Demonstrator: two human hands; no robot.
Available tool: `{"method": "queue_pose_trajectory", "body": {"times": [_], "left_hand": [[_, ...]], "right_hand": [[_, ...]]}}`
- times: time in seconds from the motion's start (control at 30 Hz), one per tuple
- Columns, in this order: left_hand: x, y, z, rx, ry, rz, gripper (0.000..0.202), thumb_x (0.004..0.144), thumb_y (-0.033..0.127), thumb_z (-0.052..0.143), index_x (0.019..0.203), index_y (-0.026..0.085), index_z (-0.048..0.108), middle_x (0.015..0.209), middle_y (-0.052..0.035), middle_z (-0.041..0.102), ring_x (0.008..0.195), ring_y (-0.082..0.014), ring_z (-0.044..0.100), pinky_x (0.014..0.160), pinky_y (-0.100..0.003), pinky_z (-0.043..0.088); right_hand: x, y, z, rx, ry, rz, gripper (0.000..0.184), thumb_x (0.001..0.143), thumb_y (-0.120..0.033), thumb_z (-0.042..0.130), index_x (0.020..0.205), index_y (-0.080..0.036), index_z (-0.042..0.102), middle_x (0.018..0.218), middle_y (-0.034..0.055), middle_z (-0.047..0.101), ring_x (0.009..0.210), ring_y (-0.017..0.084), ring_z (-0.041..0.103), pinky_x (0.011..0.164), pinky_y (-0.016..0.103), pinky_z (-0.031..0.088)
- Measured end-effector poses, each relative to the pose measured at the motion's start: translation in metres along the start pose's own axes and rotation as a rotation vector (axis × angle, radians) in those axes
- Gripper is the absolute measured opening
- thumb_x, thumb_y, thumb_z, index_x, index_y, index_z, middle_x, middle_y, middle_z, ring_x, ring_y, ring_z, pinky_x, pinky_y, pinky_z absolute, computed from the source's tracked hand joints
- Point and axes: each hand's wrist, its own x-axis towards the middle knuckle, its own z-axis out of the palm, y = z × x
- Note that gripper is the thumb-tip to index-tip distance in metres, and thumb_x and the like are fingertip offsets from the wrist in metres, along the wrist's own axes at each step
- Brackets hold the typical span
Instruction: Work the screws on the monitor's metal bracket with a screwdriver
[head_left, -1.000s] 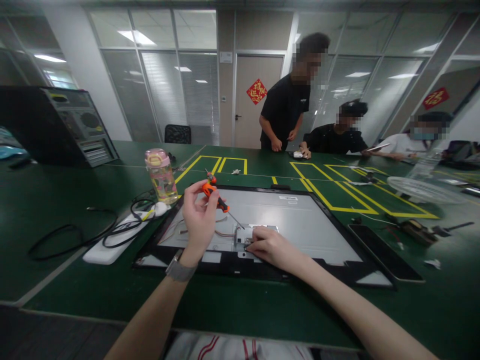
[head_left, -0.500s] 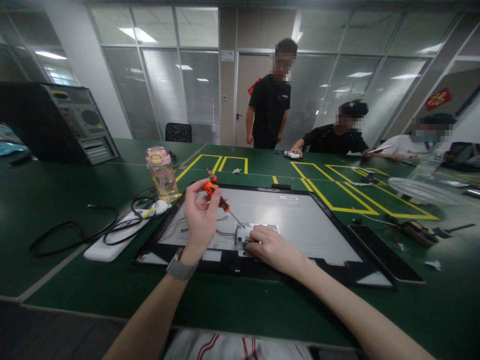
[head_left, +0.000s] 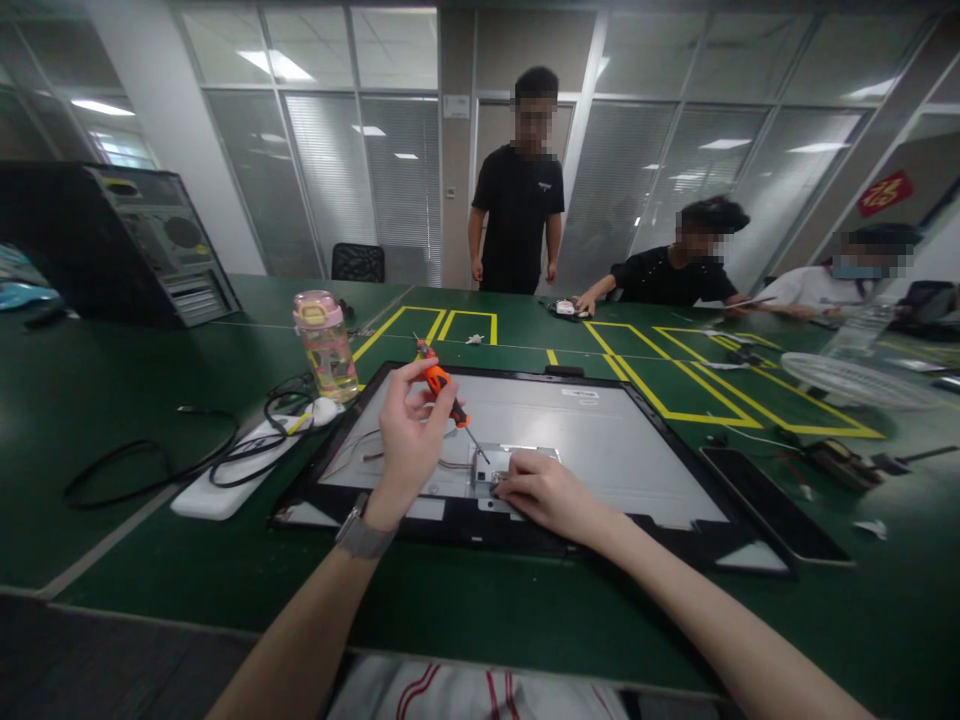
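An orange and black screwdriver [head_left: 439, 381] is held in the fingers of my left hand [head_left: 414, 435]. Its shaft slants down to the right, with the tip over a small metal plate [head_left: 484, 478] on the back of a flat display panel [head_left: 607, 430]. Whether the tip touches the plate I cannot tell. At the plate's near edge my right hand [head_left: 559, 498] has its fingers pinched together; what they grip is hidden. Thin wires [head_left: 450, 464] run from the plate's left side across the silver panel, which lies flat in a black frame.
Left of the panel are a white power strip [head_left: 225, 478], a black cable [head_left: 101, 462] and a pink-lidded bottle [head_left: 328, 350]. A computer case [head_left: 120, 245] stands further back. A phone [head_left: 776, 505] lies on the right. Several people are across the green table [head_left: 465, 620].
My left hand and the screwdriver have shifted slightly right, with the shaft now steeper. My right hand stays nearly in place. The standing person has moved left.
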Motion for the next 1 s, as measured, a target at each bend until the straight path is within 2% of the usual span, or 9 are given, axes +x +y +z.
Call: {"method": "queue_pose_trajectory", "body": {"times": [0.2,0.4,1.0], "left_hand": [[-0.004,0.000,0.003,-0.024,-0.123,-0.094,0.031,0.079,0.027,0.066,0.107,0.019,0.053,0.091,-0.0005,0.057,0.064,-0.0126,0.068,0.054,-0.021,0.059],[-0.010,-0.003,0.006,-0.041,-0.224,-0.121,0.031,0.079,0.027,0.066,0.106,0.018,0.053,0.085,0.0002,0.059,0.066,-0.0138,0.068,0.055,-0.022,0.059],[-0.016,-0.007,0.009,0.056,-0.279,-0.105,0.031,0.081,0.029,0.064,0.108,0.018,0.054,0.088,-0.0021,0.060,0.066,-0.0141,0.069,0.053,-0.020,0.058]], "right_hand": [[-0.001,0.005,0.000,0.139,0.102,0.065,0.015,0.086,-0.017,0.057,0.083,-0.016,0.072,0.077,0.0053,0.061,0.071,0.015,0.059,0.066,0.025,0.046],[0.000,0.005,-0.007,0.243,0.126,0.137,0.013,0.083,-0.013,0.059,0.081,-0.016,0.072,0.076,0.0049,0.064,0.070,0.015,0.063,0.067,0.026,0.049],[-0.002,0.008,-0.007,0.278,0.137,0.144,0.013,0.083,-0.014,0.060,0.082,-0.016,0.072,0.077,0.0045,0.064,0.071,0.015,0.063,0.068,0.026,0.049]]}}
